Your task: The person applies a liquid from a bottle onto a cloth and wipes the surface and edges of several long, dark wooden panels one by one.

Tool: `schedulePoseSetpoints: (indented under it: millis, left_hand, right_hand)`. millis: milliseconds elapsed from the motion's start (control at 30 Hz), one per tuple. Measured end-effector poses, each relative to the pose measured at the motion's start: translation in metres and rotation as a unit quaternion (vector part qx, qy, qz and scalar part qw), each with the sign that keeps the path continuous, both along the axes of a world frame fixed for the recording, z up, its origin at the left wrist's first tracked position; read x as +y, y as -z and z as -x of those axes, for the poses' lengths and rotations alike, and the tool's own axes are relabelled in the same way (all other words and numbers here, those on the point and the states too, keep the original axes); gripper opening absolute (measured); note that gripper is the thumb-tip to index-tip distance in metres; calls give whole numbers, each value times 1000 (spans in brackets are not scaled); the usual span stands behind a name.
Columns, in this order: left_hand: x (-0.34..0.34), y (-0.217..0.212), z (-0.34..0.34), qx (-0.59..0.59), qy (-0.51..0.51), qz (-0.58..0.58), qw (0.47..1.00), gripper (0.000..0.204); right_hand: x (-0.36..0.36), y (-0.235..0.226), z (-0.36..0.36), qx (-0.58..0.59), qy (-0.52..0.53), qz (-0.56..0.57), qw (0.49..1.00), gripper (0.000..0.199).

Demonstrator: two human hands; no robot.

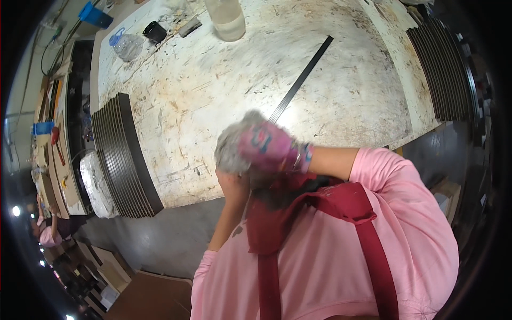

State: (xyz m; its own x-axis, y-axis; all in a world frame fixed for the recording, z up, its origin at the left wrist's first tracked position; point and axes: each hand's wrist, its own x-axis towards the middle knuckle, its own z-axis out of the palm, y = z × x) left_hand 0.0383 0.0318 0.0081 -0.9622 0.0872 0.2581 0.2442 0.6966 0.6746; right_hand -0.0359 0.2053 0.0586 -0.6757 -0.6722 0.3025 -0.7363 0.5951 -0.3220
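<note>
My right hand [266, 144], in a pink patterned glove, is closed on a crumpled grey rag [232, 149]. Motion blurs both the glove and the cloth. Close against the rag's lower side is my left hand [233, 184], apparently bare; the rag hides its fingers. A long, narrow black strip [301, 80] lies slantwise across the worktable [181, 117], from the far right toward me. Its near end disappears behind my gloved hand and the rag.
Stacks of dark strips stand at the table's left edge [125, 160] and far right [440, 69]. Toward the back are a clear container of cloudy liquid [226, 21], a plastic bottle [127, 47], a black cup [154, 32] and a small block [190, 28]. Another person [49, 234] is far left.
</note>
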Motion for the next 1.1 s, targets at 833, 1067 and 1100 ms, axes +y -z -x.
schedulePoseSetpoints:
  millis: [833,1067,1100]
  left_hand:
    - [-41,-34,-32,-366,-46,-662,652,27]
    - [10,-70,-7,-416,80,-616,664,37]
    - [21,-69,-2,-418,94,-610,667,37]
  right_hand:
    - [214,-104,29,134,306,-172,927,73]
    - [179,-142,5,165,96,-112,975,33]
    - [191,-161,-3,168,82,-206,961,34]
